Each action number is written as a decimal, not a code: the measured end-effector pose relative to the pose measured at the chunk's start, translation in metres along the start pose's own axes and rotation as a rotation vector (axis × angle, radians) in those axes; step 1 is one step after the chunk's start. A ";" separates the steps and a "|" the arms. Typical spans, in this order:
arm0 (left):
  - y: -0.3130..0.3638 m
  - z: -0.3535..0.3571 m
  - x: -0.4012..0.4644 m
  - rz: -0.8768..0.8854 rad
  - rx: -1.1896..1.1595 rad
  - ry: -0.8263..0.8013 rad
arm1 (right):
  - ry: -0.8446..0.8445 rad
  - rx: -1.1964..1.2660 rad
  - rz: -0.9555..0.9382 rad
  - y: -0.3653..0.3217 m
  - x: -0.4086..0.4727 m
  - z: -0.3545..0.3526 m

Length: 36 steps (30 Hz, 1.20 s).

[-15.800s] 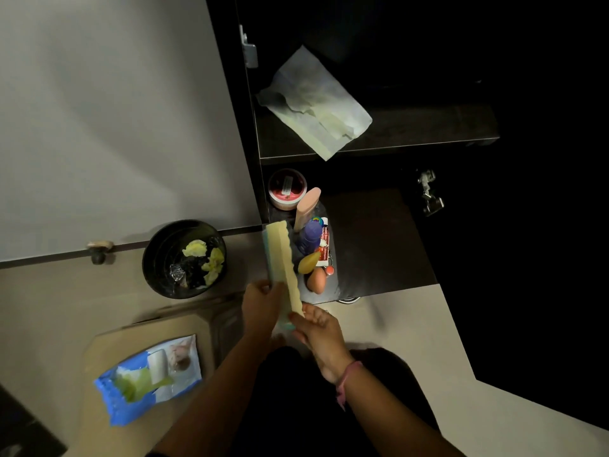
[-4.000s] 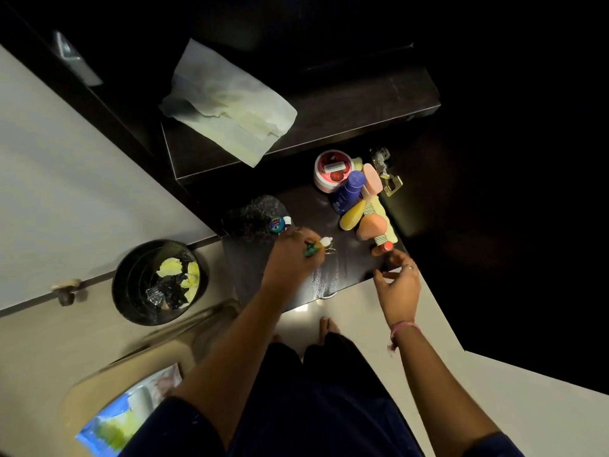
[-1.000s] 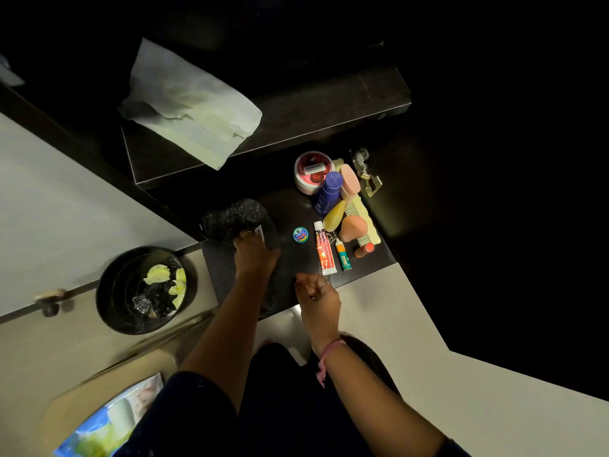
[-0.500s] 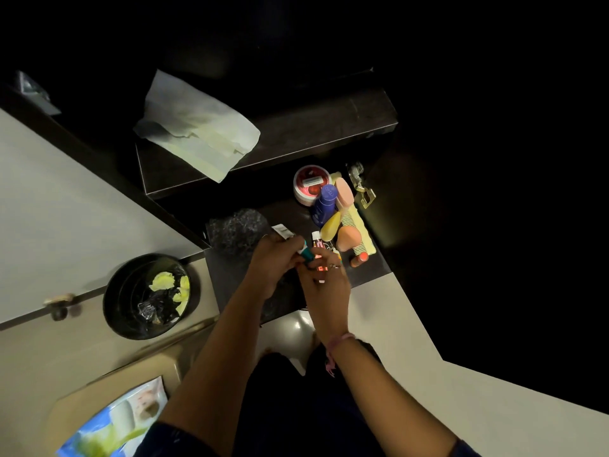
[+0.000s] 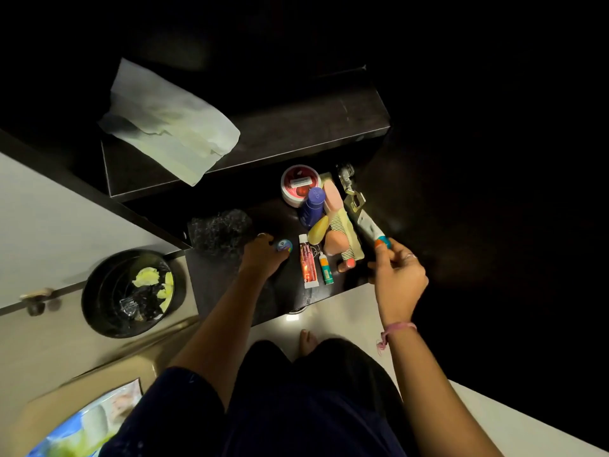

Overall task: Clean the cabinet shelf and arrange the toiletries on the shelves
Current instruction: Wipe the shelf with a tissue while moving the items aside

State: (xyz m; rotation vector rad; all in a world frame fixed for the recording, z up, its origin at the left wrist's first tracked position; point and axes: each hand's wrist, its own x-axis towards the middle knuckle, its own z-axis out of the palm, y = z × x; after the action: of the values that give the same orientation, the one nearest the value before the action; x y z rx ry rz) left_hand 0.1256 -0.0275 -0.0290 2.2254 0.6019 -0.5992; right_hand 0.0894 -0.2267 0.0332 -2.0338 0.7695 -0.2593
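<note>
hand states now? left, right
Left hand: pinching the small round tin on the lower shelf.
Right hand: gripping a white tube by its cap end.

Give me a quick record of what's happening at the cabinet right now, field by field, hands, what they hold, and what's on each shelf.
left hand: holds small round blue tin at the lower shelf
right hand: grips a white tube with an orange and teal cap
lower shelf items: red-lidded jar, purple bottle, comb, red and white tube, small green stick
upper shelf: crumpled wipe
floor: black bin with scraps
</note>
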 end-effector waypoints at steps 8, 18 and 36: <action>0.022 0.017 0.018 0.065 -0.093 0.183 | -0.038 -0.082 0.167 0.009 0.013 0.024; 0.039 0.024 0.025 -0.058 -0.325 0.247 | -0.206 0.121 0.462 0.015 0.028 0.051; 0.002 0.000 -0.035 -0.115 -0.744 0.200 | -0.492 0.166 0.391 -0.009 0.021 0.014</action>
State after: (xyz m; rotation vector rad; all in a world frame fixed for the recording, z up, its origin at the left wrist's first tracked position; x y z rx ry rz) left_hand 0.0998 -0.0370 -0.0079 1.5572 0.8884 -0.1546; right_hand 0.1161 -0.2265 0.0299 -1.6495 0.7782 0.3762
